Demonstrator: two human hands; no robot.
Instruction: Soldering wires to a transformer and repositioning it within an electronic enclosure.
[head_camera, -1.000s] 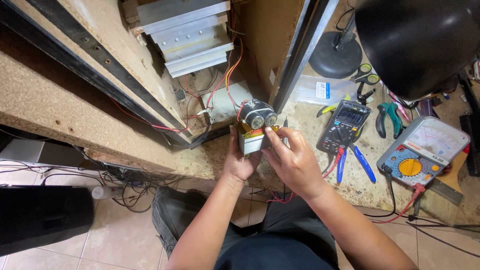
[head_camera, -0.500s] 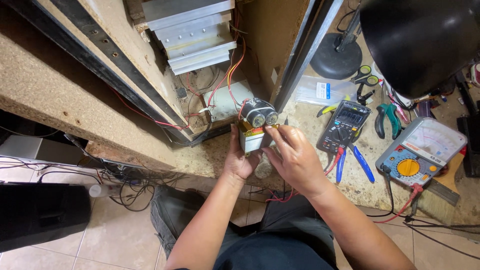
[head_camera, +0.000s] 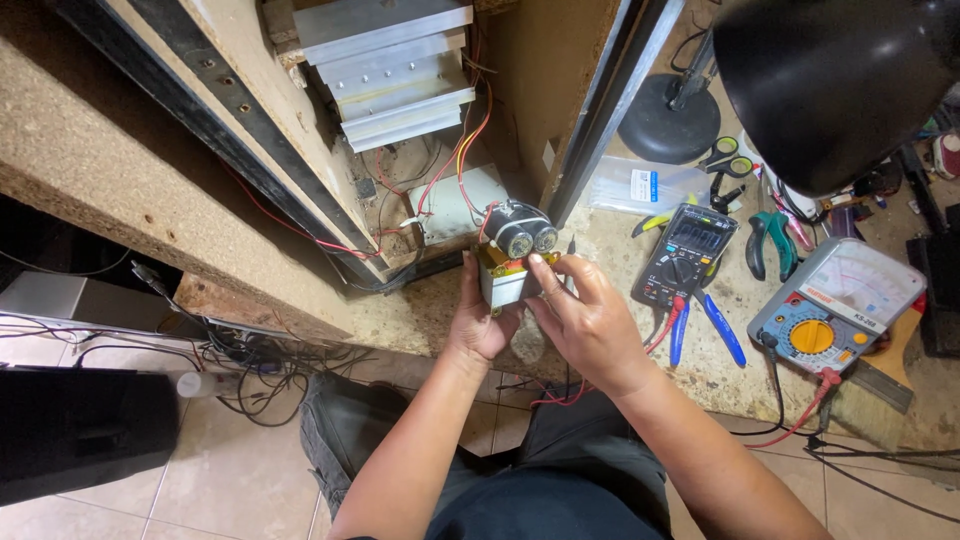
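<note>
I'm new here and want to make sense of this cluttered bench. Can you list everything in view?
small electronic module: 1, yellow and silver with two round capacitors on top, held in both hands
finned heatsink: 1, silver, inside the wooden cabinet
wires: several, red and orange, below the heatsink
digital multimeter: 1, black, on the bench right of the hands
analog multimeter: 1, white and blue, far right
pliers: 1, green handles
desk lamp: 1, black, top right
left hand: grips the module from below
right hand: fingers on the module's front
</note>
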